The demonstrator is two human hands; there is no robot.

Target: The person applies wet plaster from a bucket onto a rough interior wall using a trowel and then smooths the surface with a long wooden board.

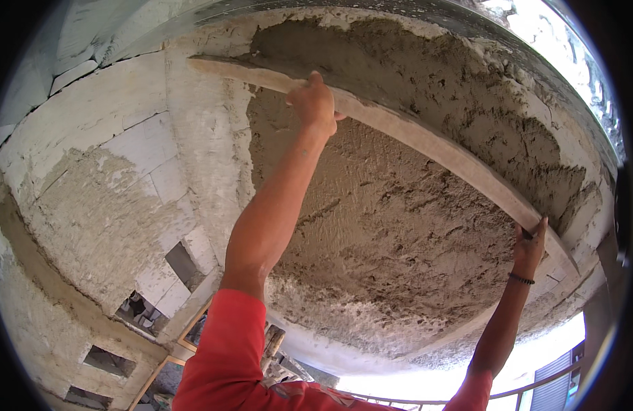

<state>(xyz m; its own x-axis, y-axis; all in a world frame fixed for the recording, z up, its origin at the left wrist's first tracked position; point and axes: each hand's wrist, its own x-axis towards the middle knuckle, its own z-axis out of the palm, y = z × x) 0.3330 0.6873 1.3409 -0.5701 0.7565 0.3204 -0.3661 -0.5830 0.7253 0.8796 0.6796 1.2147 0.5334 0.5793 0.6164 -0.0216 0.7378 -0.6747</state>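
Both hands are up on a long straightedge [399, 130] that runs from about 11 o'clock down to 4 o'clock across a patch of wet plaster [399, 226] overhead. The left hand [315, 103] is wrapped around the board near its upper end, fingers curled over the top edge, a proper grip. The right hand [529, 246] is down near the lower end, fingers pressed together and pushing up against the underside; whether the thumb hooks round it I can't tell from this angle.

As for progress, I'd say it's partway through levelling. Below the board, toward 6 o'clock, the plaster looks flatter and dragged, though there are tears and pits all over it, so it isn't finished. Above the board, toward 12 and 2 o'clock, the stuff is lumpy and thick, clearly not screeded yet. The edge around 5 to 6 o'clock is crumbly and thin where it meets the bare surface.

Off at 9 o'clock the block wall [118, 157] has only a rough, patchy coat, with bare blocks showing. So my guess is there's a lot left: the top strip, filling the voids, then a smoothing pass.
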